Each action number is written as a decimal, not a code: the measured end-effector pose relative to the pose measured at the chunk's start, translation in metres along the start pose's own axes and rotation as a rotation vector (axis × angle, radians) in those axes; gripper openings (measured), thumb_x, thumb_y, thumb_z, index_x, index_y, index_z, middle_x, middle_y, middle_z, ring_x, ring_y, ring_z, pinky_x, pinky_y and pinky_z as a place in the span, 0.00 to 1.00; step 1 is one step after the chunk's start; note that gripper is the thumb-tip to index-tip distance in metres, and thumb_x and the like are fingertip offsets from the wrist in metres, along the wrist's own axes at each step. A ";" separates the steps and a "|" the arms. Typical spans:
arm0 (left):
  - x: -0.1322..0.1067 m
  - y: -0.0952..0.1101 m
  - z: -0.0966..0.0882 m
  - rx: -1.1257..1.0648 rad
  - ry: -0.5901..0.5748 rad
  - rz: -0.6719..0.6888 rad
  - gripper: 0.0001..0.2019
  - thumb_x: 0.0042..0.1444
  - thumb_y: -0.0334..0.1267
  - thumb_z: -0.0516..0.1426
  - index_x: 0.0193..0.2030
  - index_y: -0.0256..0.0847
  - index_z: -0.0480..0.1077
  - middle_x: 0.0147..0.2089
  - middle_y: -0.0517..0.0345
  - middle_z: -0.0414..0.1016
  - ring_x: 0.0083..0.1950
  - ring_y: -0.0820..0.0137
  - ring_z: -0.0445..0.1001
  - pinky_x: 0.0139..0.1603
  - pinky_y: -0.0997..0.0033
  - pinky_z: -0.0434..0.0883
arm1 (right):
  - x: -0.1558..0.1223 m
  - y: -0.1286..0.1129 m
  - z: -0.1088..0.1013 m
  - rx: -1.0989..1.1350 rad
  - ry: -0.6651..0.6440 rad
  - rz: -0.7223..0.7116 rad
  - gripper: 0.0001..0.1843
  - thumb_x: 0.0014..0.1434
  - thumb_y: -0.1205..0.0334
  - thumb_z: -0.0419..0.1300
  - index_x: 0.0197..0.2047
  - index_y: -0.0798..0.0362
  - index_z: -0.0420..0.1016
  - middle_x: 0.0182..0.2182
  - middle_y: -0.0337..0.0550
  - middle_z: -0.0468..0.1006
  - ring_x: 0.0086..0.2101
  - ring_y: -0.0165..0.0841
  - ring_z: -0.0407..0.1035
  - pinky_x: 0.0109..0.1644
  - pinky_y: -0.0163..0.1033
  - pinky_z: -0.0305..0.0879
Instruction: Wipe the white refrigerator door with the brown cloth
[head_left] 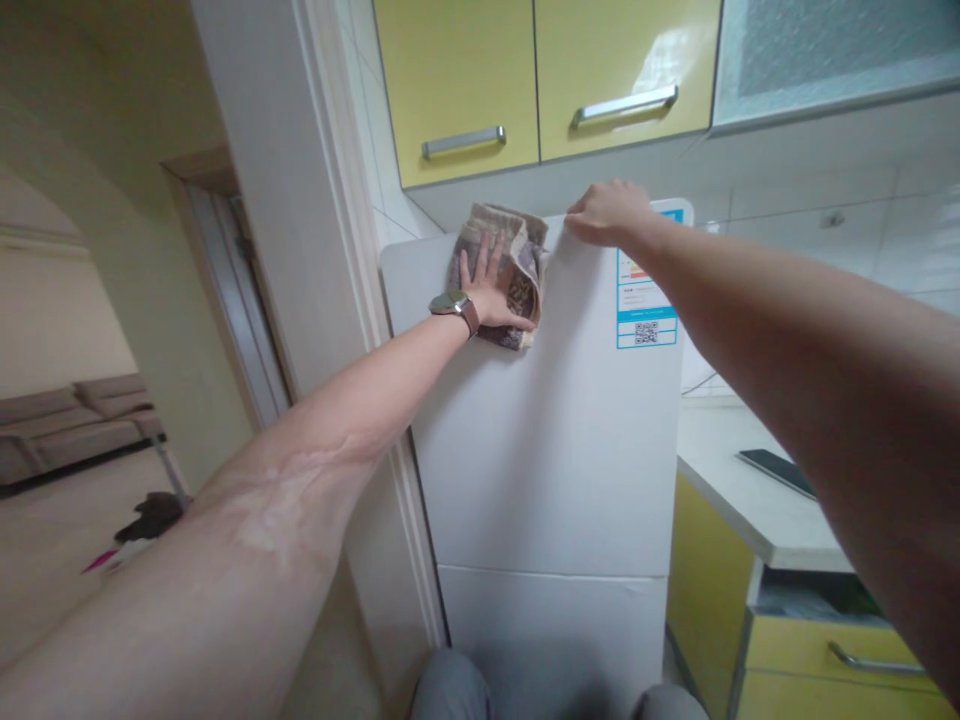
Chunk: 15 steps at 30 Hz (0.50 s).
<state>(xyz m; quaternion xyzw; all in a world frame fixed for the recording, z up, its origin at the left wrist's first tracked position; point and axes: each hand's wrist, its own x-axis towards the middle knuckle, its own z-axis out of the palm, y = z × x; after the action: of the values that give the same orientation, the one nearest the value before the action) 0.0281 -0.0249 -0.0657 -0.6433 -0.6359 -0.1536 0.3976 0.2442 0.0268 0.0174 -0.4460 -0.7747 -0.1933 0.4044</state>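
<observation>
The left arm stretches far and up, a watch (452, 303) on its wrist. The left hand (491, 285) lies flat with fingers spread, pressing a cloth (517, 262) against the upper left of the white fridge (547, 460) door. Just right, the right hand (606, 212) curls over the fridge's top edge, gripping it, beside a blue label (646, 300). 2 yellow cabinets (540, 75) hang above.

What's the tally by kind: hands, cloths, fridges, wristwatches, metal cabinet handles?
hands: 2 (left hand, right hand)
cloth: 1
fridge: 1
wristwatch: 1
metal handles: 3
total: 8
</observation>
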 end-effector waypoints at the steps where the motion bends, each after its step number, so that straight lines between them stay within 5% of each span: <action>1: -0.001 0.003 0.003 0.010 -0.014 0.033 0.68 0.42 0.74 0.64 0.83 0.41 0.43 0.84 0.50 0.21 0.82 0.39 0.18 0.79 0.37 0.27 | 0.002 -0.002 -0.002 -0.014 -0.017 -0.002 0.24 0.66 0.62 0.54 0.55 0.71 0.80 0.58 0.75 0.75 0.55 0.43 0.71 0.55 0.47 0.62; 8: -0.007 0.016 0.024 0.008 -0.071 0.189 0.81 0.35 0.68 0.71 0.82 0.37 0.25 0.83 0.39 0.16 0.78 0.34 0.09 0.72 0.29 0.18 | 0.014 -0.011 -0.005 -0.208 -0.084 -0.074 0.28 0.57 0.59 0.71 0.57 0.68 0.80 0.56 0.67 0.78 0.55 0.43 0.74 0.59 0.48 0.66; 15: -0.023 0.031 0.034 0.110 -0.149 0.342 0.83 0.33 0.68 0.72 0.81 0.34 0.23 0.82 0.34 0.15 0.77 0.31 0.07 0.70 0.23 0.18 | 0.010 -0.023 -0.006 -0.318 -0.120 -0.128 0.45 0.40 0.60 0.82 0.59 0.71 0.76 0.57 0.69 0.77 0.60 0.52 0.71 0.61 0.55 0.67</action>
<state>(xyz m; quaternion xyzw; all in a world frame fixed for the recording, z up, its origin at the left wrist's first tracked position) 0.0432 -0.0130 -0.1138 -0.7288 -0.5525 -0.0008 0.4044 0.2247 0.0164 0.0301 -0.4650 -0.7839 -0.3117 0.2686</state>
